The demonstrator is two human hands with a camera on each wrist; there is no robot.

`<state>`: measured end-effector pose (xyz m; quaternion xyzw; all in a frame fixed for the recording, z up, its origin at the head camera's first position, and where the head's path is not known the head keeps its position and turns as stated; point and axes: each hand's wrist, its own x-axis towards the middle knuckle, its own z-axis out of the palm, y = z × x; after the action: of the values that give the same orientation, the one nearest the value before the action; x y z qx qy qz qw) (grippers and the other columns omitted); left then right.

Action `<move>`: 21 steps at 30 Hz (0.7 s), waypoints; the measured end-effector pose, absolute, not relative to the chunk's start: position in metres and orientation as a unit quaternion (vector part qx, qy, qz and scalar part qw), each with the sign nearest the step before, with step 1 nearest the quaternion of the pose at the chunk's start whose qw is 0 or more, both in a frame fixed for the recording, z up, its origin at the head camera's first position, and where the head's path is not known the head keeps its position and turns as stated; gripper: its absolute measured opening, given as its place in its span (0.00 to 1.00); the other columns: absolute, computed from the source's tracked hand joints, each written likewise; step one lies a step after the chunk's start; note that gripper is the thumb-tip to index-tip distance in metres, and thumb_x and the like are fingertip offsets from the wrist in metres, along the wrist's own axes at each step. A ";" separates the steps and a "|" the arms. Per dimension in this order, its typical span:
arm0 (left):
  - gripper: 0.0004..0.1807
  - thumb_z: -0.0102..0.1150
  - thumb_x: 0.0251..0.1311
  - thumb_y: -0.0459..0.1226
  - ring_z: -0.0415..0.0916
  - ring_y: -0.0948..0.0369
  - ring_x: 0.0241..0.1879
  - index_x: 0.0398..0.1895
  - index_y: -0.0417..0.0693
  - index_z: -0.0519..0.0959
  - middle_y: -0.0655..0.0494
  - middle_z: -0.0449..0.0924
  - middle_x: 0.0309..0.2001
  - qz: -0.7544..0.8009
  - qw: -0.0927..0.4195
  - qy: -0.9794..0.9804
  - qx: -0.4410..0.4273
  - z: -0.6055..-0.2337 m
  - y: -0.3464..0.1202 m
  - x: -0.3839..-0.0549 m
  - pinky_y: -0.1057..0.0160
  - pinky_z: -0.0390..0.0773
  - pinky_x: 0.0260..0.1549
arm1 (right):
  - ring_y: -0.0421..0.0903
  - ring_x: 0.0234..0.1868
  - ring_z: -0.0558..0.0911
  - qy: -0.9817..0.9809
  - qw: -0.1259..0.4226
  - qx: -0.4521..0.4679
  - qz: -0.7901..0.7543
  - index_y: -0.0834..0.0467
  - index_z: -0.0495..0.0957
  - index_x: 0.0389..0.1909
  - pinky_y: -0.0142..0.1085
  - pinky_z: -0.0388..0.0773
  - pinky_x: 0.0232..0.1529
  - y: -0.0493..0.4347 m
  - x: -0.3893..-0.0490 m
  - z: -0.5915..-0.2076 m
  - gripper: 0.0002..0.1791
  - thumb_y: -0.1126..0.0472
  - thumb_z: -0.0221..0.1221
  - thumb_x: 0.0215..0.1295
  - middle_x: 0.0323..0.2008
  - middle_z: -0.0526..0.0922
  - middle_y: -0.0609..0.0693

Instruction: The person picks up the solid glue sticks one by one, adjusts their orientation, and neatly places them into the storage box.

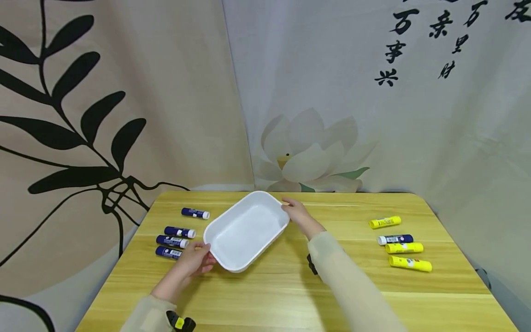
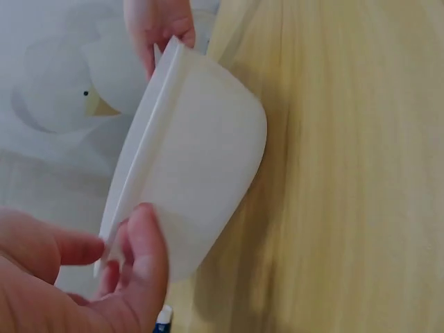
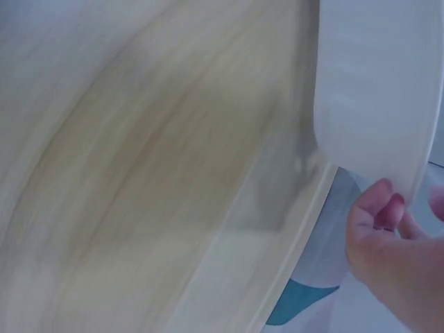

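Both hands hold a white rectangular plastic tray [image 1: 250,230] with rounded corners, tilted and with nothing inside. My left hand [image 1: 191,263] pinches its rim at the near left corner; in the left wrist view, thumb and fingers [image 2: 149,257] are on either side of the rim. At the far right corner my right hand [image 1: 302,217] grips the rim, its fingertips [image 3: 378,194] curled under the tray's outer wall. In the left wrist view the tray's underside is seen above the wooden table [image 2: 361,173], its shadow falling on the wood.
Several blue glue sticks with white ends [image 1: 172,241] lie on the table's left, the lowest partly behind my left hand. Yellow glue sticks [image 1: 404,248] and one blue glue stick [image 1: 395,239] lie on the right. A printed curtain [image 1: 315,92] hangs behind the table's far edge.
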<state>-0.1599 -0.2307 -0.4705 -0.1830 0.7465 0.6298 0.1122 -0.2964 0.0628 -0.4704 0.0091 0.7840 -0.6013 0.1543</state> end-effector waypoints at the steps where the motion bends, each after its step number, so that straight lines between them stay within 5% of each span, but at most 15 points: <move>1: 0.17 0.42 0.71 0.35 0.77 0.63 0.25 0.55 0.31 0.57 0.51 0.76 0.27 0.633 0.100 0.746 -0.183 -0.470 -0.229 -0.163 0.63 0.82 0.28 | 0.55 0.49 0.77 0.784 0.155 0.009 -0.601 0.58 0.62 0.68 0.44 0.75 0.51 0.066 -0.295 -0.470 0.25 0.58 0.47 0.72 0.56 0.72 0.63; 8: 0.24 0.43 0.68 0.32 0.73 0.62 0.31 0.64 0.31 0.55 0.42 0.69 0.42 0.636 0.055 0.752 -0.166 -0.462 -0.212 -0.185 0.65 0.81 0.31 | 0.50 0.40 0.78 0.772 0.149 0.034 -0.618 0.61 0.66 0.65 0.35 0.78 0.37 0.091 -0.284 -0.467 0.21 0.64 0.45 0.72 0.50 0.73 0.64; 13: 0.28 0.44 0.65 0.28 0.68 0.60 0.37 0.69 0.39 0.56 0.47 0.61 0.44 0.642 0.067 0.751 -0.138 -0.461 -0.196 -0.200 0.66 0.77 0.35 | 0.46 0.34 0.75 0.744 0.140 0.070 -0.649 0.61 0.67 0.65 0.30 0.76 0.31 0.116 -0.273 -0.465 0.22 0.67 0.45 0.70 0.43 0.71 0.59; 21: 0.27 0.45 0.67 0.29 0.66 0.63 0.30 0.70 0.43 0.61 0.48 0.62 0.44 0.646 0.085 0.752 -0.095 -0.472 -0.170 -0.219 0.68 0.72 0.29 | 0.45 0.37 0.77 0.730 0.137 0.078 -0.666 0.64 0.63 0.67 0.35 0.79 0.38 0.158 -0.246 -0.460 0.24 0.67 0.46 0.71 0.43 0.68 0.56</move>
<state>-0.2194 -0.1704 -0.4721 -0.0954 0.7523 0.6464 0.0846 -0.2465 0.1575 -0.4599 0.0785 0.7295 -0.6655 0.1368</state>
